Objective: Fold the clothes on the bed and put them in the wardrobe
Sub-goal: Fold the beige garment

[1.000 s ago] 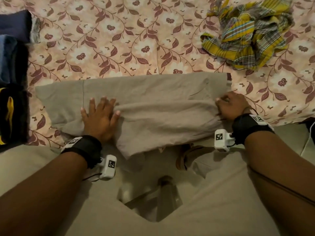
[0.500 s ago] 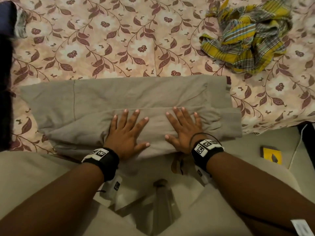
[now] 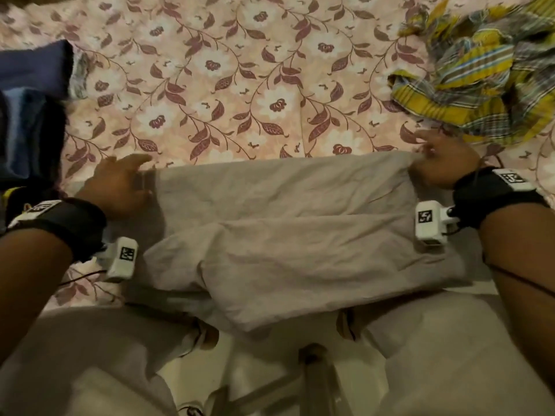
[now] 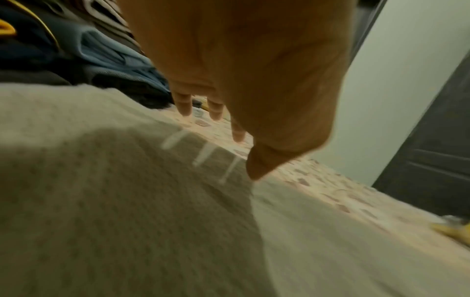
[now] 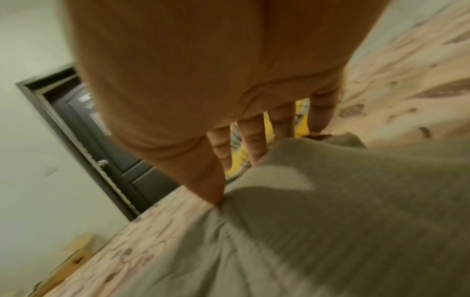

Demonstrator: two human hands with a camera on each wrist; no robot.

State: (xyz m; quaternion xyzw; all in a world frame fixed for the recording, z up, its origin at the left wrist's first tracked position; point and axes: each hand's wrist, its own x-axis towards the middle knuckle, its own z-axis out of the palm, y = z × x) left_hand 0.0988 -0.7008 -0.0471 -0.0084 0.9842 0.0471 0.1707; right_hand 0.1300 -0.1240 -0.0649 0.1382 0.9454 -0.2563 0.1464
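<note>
While looking down from the head: beige garment (image 3: 300,235) spread across the floral bedsheet (image 3: 240,85), long axis running left to right, near side draped off the bed edge. Left hand (image 3: 117,184) at the far-left corner, right hand (image 3: 444,166) at the far-right, one per end, equally near.

On to the left wrist: fingers (image 4: 184,104) straight, reaching past the far edge, thumb tip touching cloth, nothing clasped yet.

Over to the right wrist: fingers (image 5: 251,144) tucked behind the lifted hem, thumb in front, pinching it. Probably drawing that far edge towards the body next.
</note>
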